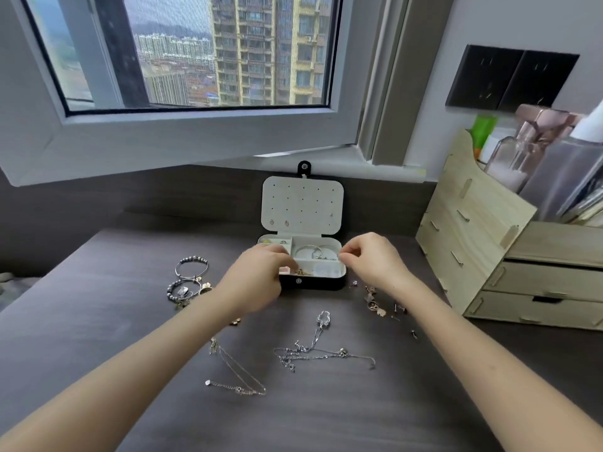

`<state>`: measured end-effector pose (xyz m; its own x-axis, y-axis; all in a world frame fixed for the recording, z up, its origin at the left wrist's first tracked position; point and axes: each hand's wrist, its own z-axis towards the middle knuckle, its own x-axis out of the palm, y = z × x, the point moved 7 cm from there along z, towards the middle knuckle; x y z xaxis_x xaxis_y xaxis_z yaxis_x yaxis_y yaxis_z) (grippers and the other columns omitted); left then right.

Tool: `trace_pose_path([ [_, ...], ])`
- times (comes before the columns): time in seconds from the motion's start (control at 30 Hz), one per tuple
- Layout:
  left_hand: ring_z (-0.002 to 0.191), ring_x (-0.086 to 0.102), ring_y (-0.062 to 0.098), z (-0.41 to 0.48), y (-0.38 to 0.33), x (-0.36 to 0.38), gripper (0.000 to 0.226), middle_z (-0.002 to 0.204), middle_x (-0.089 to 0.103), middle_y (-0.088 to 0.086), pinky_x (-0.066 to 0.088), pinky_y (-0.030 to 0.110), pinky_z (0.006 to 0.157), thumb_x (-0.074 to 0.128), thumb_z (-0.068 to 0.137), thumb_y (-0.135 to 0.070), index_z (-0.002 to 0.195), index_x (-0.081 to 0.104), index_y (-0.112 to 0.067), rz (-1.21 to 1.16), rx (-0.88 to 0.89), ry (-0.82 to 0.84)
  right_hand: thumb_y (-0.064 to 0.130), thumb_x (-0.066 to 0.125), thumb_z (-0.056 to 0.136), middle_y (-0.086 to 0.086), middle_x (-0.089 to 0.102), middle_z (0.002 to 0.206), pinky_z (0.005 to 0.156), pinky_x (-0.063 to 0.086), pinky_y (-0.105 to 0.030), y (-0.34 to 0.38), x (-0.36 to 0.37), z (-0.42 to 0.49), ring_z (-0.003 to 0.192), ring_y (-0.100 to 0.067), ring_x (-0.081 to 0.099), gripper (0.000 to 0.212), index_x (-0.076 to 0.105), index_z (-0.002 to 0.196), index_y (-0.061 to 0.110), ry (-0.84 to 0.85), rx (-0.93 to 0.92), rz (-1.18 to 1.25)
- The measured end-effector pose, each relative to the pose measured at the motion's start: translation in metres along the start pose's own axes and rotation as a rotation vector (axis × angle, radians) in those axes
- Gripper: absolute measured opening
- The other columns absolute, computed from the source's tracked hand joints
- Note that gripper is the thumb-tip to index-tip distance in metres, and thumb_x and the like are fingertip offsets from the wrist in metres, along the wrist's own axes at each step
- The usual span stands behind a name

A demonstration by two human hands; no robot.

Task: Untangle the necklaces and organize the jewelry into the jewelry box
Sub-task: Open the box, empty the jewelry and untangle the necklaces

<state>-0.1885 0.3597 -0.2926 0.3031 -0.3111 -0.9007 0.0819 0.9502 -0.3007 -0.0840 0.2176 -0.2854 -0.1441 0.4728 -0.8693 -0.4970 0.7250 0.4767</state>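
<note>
Necklaces [313, 352] tangled | left hand [261, 272] grip curled in jewelry box [311, 283], hold unclear | right hand [372, 259] grip pinched, unclear

A single wide-angle camera, worn on the person's head, gave the only view. It sat above the near edge of the tabletop [98, 321] and faced forward and down toward the far edge. Both forearms entered from the frame's bottom corners. The left hand [257, 275] and right hand [375, 259] met near mid-frame at the box [313, 283], close to the far edge. The camera was near enough that thin chains [313, 352] showed as separate strands. The view was rolled, so the window [195, 53] behind the far edge slanted. The organizer [473, 230] at the right edge was cut off.
</note>
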Motion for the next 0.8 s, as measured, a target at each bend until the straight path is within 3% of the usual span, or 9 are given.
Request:
trace_pose_path([
  [0.1,0.107,0.051,0.028,0.02,0.002,0.009,0.047,0.109,0.062,0.005,0.04,0.032,0.09,0.045,0.073,0.006,0.11,0.068,-0.013,-0.012,-0.057,0.002,0.023,0.061,0.089,0.003,0.071,0.099,0.075,0.044,-0.027,-0.001,0.009,0.027,0.096,-0.018,0.062,0.014,0.074,0.091,0.019,0.0,0.01,-0.11],
  [0.27,0.112,0.047,0.024,0.04,0.01,0.018,0.044,0.114,0.058,0.002,0.035,0.026,0.089,0.046,0.081,0.0,0.117,0.065,-0.018,-0.036,-0.169,0.001,0.033,0.072,0.08,0.005,0.071,0.095,0.075,0.051,-0.03,0.002,0.024,0.055,0.091,-0.015,0.063,0.016,0.075,0.091,0.022,0.158,-0.009,-0.243],
  [0.37,0.108,0.049,0.025,0.046,0.018,0.021,0.04,0.109,0.059,0.002,0.034,0.024,0.079,0.048,0.08,0.0,0.111,0.067,-0.017,-0.121,-0.252,0.008,0.035,0.074,0.076,0.005,0.071,0.093,0.071,0.05,-0.028,0.005,0.03,0.065,0.09,-0.015,0.063,0.016,0.075,0.088,0.024,0.252,-0.033,-0.286],
  [0.47,0.103,0.052,0.021,0.048,0.022,0.019,0.043,0.106,0.061,0.002,0.04,0.025,0.081,0.044,0.076,0.003,0.106,0.068,-0.016,-0.177,-0.302,0.002,0.035,0.074,0.075,0.006,0.069,0.094,0.068,0.045,-0.025,0.009,0.033,0.072,0.092,-0.014,0.061,0.014,0.074,0.087,0.027,0.315,-0.058,-0.353],
  [0.57,0.1,0.052,0.019,0.049,0.022,0.016,0.044,0.104,0.061,0.002,0.042,0.027,0.082,0.045,0.073,0.004,0.105,0.069,-0.015,-0.207,-0.308,-0.005,0.035,0.072,0.076,0.005,0.071,0.093,0.07,0.044,-0.025,0.013,0.036,0.075,0.093,-0.016,0.062,0.011,0.072,0.084,0.026,0.342,-0.076,-0.423],
  [0.73,0.096,0.052,0.019,0.047,0.02,0.012,0.045,0.103,0.061,0.003,0.041,0.026,0.078,0.045,0.072,0.006,0.103,0.07,-0.014,-0.226,-0.307,-0.012,0.037,0.06,0.083,-0.002,0.069,0.095,0.078,0.038,-0.029,0.018,0.038,0.072,0.098,-0.024,0.06,0.025,0.068,0.093,0.016,0.353,-0.106,-0.542],
  [0.8,0.095,0.052,0.019,0.046,0.019,0.012,0.046,0.102,0.06,0.003,0.039,0.024,0.074,0.044,0.072,0.007,0.103,0.07,-0.014,-0.241,-0.312,-0.007,0.039,0.055,0.088,-0.002,0.065,0.093,0.083,0.035,-0.032,0.02,0.038,0.067,0.098,-0.025,0.056,0.026,0.061,0.083,0.014,0.357,-0.131,-0.573],
])
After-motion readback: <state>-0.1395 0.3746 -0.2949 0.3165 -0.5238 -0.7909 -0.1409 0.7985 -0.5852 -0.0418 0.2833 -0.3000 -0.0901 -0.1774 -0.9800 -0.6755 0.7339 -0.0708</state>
